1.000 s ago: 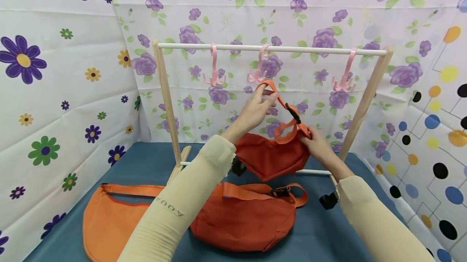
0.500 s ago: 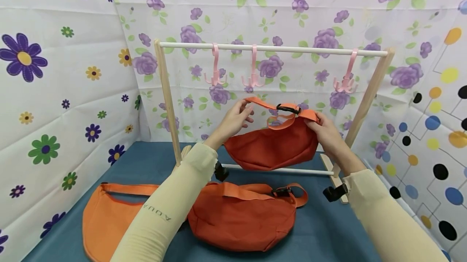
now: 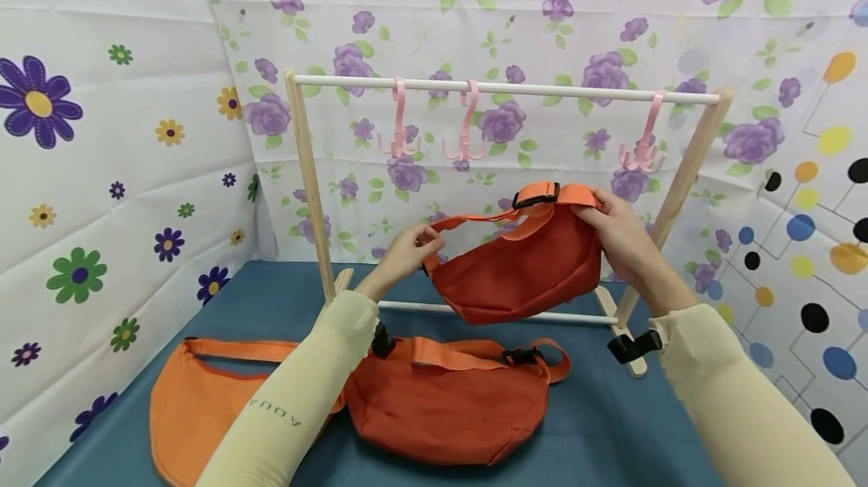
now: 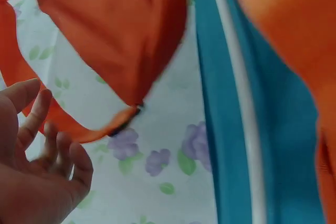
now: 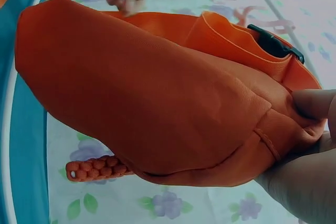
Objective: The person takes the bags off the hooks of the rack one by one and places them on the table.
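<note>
My right hand (image 3: 620, 238) grips the right end of a red crossbody bag (image 3: 522, 264) in mid-air, its thumb pressed into the fabric in the right wrist view. An orange strap with a black buckle (image 3: 536, 197) loops over the bag's top. Beside the bag's left end is my left hand (image 3: 407, 253), close to the strap. In the left wrist view its fingers (image 4: 37, 111) are loosely bent and overlap the strap (image 4: 68, 124), with no grip on it to be seen. A braided red tab (image 5: 100, 169) dangles under the bag.
A rack with a white top bar (image 3: 542, 90) stands behind, bearing pink hooks (image 3: 400, 121). Another red bag (image 3: 450, 404) and an orange bag (image 3: 203, 411) lie on the blue table surface (image 3: 610, 427) in front.
My left hand has moved down and left from the raised strap to the bag's left end. The right hand has lifted its end a little. The middle hook has swung left and hangs free.
</note>
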`<state>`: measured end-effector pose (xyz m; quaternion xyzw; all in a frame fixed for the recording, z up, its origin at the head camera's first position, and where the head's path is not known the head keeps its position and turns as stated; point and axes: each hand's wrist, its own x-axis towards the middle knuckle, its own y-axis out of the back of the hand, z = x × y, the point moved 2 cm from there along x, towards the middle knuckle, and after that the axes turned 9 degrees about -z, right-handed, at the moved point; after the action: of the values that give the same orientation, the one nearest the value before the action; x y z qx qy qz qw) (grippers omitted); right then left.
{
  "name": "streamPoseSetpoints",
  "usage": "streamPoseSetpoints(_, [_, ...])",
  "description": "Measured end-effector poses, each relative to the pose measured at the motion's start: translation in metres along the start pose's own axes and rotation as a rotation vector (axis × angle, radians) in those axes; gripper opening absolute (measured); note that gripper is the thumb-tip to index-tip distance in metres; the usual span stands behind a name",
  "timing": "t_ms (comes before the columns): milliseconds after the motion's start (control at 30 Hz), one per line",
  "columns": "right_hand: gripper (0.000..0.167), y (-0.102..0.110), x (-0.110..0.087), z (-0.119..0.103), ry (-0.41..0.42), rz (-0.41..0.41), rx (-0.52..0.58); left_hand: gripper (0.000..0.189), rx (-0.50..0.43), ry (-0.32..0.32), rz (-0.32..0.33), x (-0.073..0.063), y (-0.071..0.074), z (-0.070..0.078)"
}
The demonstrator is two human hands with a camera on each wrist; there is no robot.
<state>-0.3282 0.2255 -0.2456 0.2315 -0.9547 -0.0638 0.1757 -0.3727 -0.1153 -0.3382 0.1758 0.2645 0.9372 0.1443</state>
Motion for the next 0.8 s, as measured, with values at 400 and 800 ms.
streamPoseSetpoints(400, [0.034,0.016,-0.006,-0.008,0.063,-0.023,0.219,0.026,-0.359,0.121,-0.124,-0.008,-0.012,-0.014])
streamPoseSetpoints(800, [0.039,0.039,-0.021,0.000,-0.013,0.062,0.234,0.041,-0.505,0.100,-0.086,-0.007,-0.027,0.000])
